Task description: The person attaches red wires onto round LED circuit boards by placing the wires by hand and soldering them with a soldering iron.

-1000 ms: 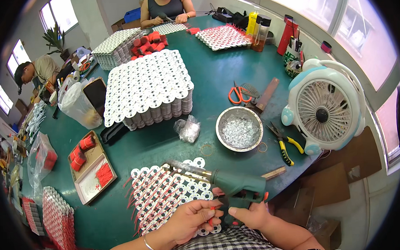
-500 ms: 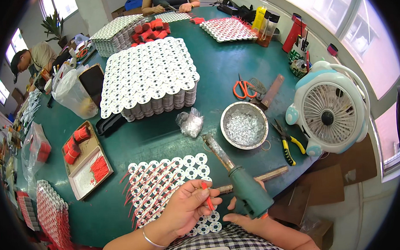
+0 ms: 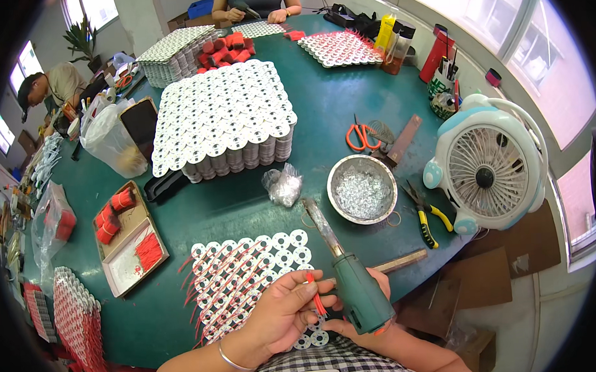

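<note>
Left hand [image 3: 283, 312]: thumb and fingertips are closing narrowly on a few short red wires [image 3: 318, 303], which are standing at a slant above the near right part of a sheet of white discs [image 3: 241, 280]. Right hand [image 3: 377, 344] is gripping a green soldering gun [image 3: 363, 298]; most of its fingers are being hidden by the tool body. Metal barrel [image 3: 323, 228] is pointing away from the person, its tip lying clear of the discs in this view; tip height cannot be judged. Sheet is lying flat on the green bench [image 3: 328, 113], longer red wires running in slanting rows over its left and middle parts, while discs along the far right are showing bare.

Beside this, to the right, a wooden strip [image 3: 409, 259] is lying behind the tool. To the left, a shallow box [image 3: 121, 279] is holding red bundles [image 3: 108, 227] and loose red wire pieces [image 3: 148, 249].

Further out: a metal bowl [image 3: 364, 220] is containing silvery bits [image 3: 362, 191]; a crumpled clear bag [image 3: 283, 186] is sitting to its left, yellow-and-black pliers [image 3: 430, 222] to its right, near a white-and-blue fan [image 3: 484, 173]. Orange-handled scissors [image 3: 362, 138] are resting beyond the bowl. A tall stack of white disc panels [image 3: 223, 113] is standing left of them.

At the far edge, red rolls [image 3: 226, 52] are lying heaped, and a co-worker [image 3: 255, 5] is sitting opposite.
</note>
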Demonstrator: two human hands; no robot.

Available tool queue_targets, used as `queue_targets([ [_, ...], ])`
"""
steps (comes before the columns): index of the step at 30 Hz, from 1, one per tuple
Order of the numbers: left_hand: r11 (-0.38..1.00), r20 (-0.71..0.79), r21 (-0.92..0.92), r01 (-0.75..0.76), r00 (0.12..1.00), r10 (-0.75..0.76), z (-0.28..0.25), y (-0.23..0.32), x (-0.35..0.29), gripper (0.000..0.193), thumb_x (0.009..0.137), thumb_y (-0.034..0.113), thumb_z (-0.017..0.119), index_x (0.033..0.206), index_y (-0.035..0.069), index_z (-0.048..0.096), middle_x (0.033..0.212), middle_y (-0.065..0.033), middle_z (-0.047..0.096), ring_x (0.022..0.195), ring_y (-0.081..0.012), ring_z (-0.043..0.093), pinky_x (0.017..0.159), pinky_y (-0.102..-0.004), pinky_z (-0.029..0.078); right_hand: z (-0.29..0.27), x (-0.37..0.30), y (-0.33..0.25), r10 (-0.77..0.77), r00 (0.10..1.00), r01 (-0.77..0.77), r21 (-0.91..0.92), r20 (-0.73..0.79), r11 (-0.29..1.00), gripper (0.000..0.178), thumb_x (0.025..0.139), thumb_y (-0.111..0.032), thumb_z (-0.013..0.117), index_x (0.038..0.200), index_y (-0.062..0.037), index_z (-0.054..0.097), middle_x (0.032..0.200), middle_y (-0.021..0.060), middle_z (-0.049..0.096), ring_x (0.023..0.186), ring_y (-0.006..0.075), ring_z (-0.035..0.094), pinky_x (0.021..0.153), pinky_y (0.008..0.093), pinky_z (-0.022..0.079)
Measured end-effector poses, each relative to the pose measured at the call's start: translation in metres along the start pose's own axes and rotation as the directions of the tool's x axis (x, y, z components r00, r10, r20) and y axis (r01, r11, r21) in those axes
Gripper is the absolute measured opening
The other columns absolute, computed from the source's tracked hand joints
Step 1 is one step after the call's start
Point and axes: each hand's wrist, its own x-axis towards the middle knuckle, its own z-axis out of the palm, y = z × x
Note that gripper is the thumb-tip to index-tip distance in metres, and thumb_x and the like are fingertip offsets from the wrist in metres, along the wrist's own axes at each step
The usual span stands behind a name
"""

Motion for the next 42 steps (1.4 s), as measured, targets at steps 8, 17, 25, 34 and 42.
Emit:
queue_targets([
  [8,0.999,-0.025,0.052,0.016,1.000,-0.015,0.004,-0.002,-0.004,0.023,0.091,0.009,0.050,0.112,0.000,0.050,0.103,-0.0127,0.061,0.089,-0.0207,0.064,0.057,-0.0209,0.053,0.002,0.006,-0.002,-0.118,0.984,0.109,-0.074,-0.133,0.991,0.050,0.060,-0.036,0.079,0.098,-0.0089,0.061,0.087,0.0016,0.058,0.086,0.0221,0.053,0.084,0.0368,0.039],
  [17,0.965,-0.119,0.248,0.083,0.991,-0.055,0.003,0.002,-0.007,0.014,0.085,0.002,0.056,0.099,-0.001,0.054,0.092,-0.0154,0.062,0.082,-0.0230,0.064,0.069,-0.0269,0.055,-0.035,-0.001,-0.007,0.272,0.958,-0.282,0.507,0.096,0.814,0.029,0.085,-0.012,0.057,0.108,0.0001,0.044,0.077,0.0072,0.058,0.069,0.0142,0.056,0.064,0.0280,0.046],
  [25,0.963,-0.085,0.256,0.084,0.994,-0.064,-0.006,0.003,-0.007,0.007,0.085,0.003,0.057,0.088,0.003,0.051,0.090,-0.0152,0.063,0.077,-0.0202,0.064,0.065,-0.0265,0.054,-0.029,0.009,0.007,0.329,0.927,-0.353,0.718,0.181,0.600,0.046,0.086,-0.018,0.057,0.121,0.0017,0.035,0.070,0.0125,0.057,0.064,0.0185,0.056,0.060,0.0300,0.046],
  [34,0.897,-0.249,0.420,-0.136,0.933,0.258,-0.012,0.054,-0.015,0.013,0.085,0.002,0.057,0.098,0.000,0.058,0.086,-0.0137,0.063,0.074,-0.0175,0.063,0.064,-0.0246,0.053,-0.029,0.033,0.004,0.406,0.886,-0.398,0.814,0.223,0.422,0.050,0.081,-0.020,0.061,0.118,0.0021,0.036,0.066,0.0141,0.055,0.060,0.0210,0.056,0.056,0.0324,0.047],
  [42,-0.143,0.224,0.975,-0.172,0.749,0.624,-0.008,0.088,-0.002,0.016,0.074,0.001,0.063,0.087,0.008,0.068,0.086,-0.0072,0.064,0.076,-0.0197,0.061,0.066,-0.0297,0.048,-0.074,0.048,0.015,0.429,0.875,-0.475,0.562,0.224,0.677,0.055,0.077,-0.019,0.064,0.119,0.0030,0.035,0.103,0.0168,0.053,0.056,0.0211,0.057,0.049,0.0322,0.048],
])
